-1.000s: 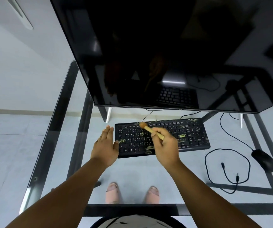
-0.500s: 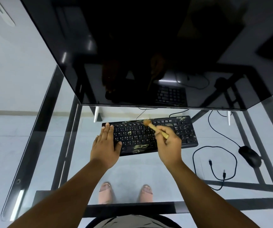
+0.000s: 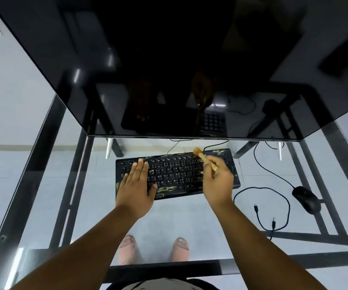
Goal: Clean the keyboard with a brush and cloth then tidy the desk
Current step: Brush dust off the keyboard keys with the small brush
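A black keyboard [image 3: 177, 170] with camouflage stickers lies on the glass desk below the monitor. My left hand [image 3: 136, 185] rests flat on the keyboard's left end, fingers spread over the keys. My right hand [image 3: 218, 181] grips a small wooden brush [image 3: 203, 156] by its handle. The brush's bristle head sits at the keyboard's top edge, right of centre. My right hand hides part of the keyboard's right half. No cloth shows in view.
A large dark monitor [image 3: 179, 65] overhangs the back of the glass desk [image 3: 43, 164]. A black mouse [image 3: 306, 198] and a looped black cable [image 3: 273, 208] lie at the right. The desk's front edge [image 3: 169, 268] runs near my body; my feet show through the glass.
My left hand has slid from beside the keyboard onto its left keys. My right hand has carried the brush to the right along the top rows. The camera has tilted down.
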